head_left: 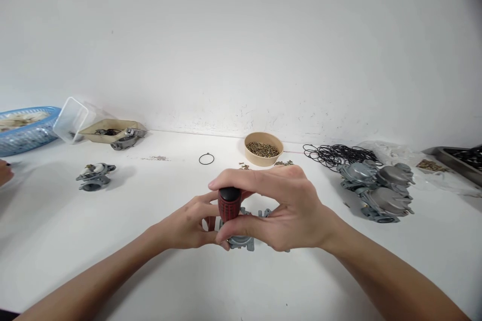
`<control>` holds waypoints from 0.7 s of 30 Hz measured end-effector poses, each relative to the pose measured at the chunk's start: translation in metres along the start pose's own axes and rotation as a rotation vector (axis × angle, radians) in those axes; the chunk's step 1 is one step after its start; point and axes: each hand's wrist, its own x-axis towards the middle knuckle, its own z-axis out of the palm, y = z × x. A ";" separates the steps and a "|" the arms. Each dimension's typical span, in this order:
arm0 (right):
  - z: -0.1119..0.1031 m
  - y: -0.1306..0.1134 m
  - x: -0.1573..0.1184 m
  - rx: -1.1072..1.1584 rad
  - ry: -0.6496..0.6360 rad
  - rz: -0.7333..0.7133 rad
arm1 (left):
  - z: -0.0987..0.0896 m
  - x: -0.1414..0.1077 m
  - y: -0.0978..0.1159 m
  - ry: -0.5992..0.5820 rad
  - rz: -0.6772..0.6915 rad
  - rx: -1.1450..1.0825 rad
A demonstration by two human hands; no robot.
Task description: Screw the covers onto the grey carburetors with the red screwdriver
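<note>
My right hand (282, 205) is closed around the red and black handle of a screwdriver (229, 204), which stands upright over a grey metal carburetor part (241, 242). The screwdriver's tip is hidden below the handle. My left hand (192, 220) grips the left side of that metal part, fingers bent round it. Both hands cover much of the part, and some of its grey metal shows between my right hand's fingers.
Behind the hands are a tan bowl (262, 160) of screws and a black ring (206, 159). Rightward lie black rings (335, 154), carburetors (387, 200) and a metal tray (455, 165). Leftward are a carburetor (95, 178), a tan container (113, 124), a blue basket (30, 138) and another person's hand (5, 172).
</note>
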 end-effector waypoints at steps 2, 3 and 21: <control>0.000 0.002 0.000 -0.002 0.042 -0.008 | -0.001 0.000 0.002 -0.001 0.005 0.009; -0.001 0.002 0.001 0.005 0.049 -0.013 | -0.002 -0.001 0.003 -0.003 0.004 0.013; -0.063 0.043 -0.117 -0.234 0.503 0.669 | -0.006 -0.003 0.004 -0.064 -0.009 0.091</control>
